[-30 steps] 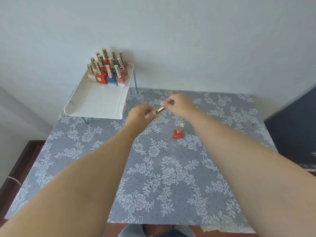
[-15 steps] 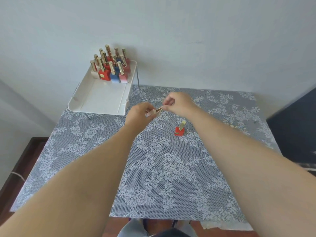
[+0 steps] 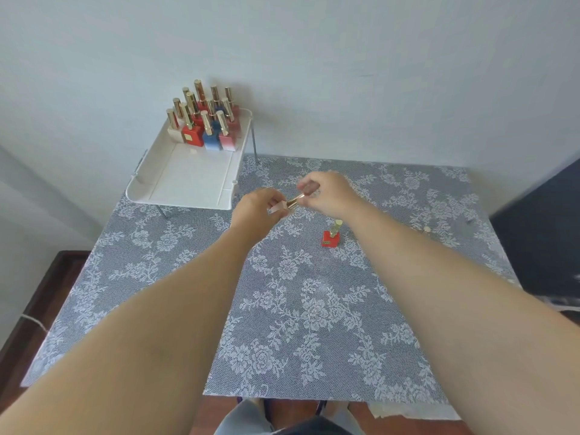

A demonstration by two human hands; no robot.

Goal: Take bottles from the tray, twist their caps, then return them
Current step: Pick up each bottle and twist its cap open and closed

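A small pale pink bottle (image 3: 278,208) with a gold cap (image 3: 294,200) lies sideways in the air between my hands, above the table's middle. My left hand (image 3: 259,211) grips its body. My right hand (image 3: 326,193) pinches the gold cap with its fingertips. A red bottle (image 3: 330,239) with a gold cap stands upright on the tablecloth just below my right wrist. The white tray (image 3: 188,189) stands on thin legs at the back left, and several gold-capped bottles (image 3: 204,120) in red, blue and pink are clustered at its far end.
A grey lace-patterned cloth (image 3: 298,309) covers the table. A pale wall runs behind it. A dark panel (image 3: 546,230) sits at the right edge. Brown floor (image 3: 40,287) shows at the left, past the table's edge.
Both hands stay together on the pink bottle, with the right fingers shifting slightly on the cap. The view has tilted, so the tray and table sit a little differently in frame.
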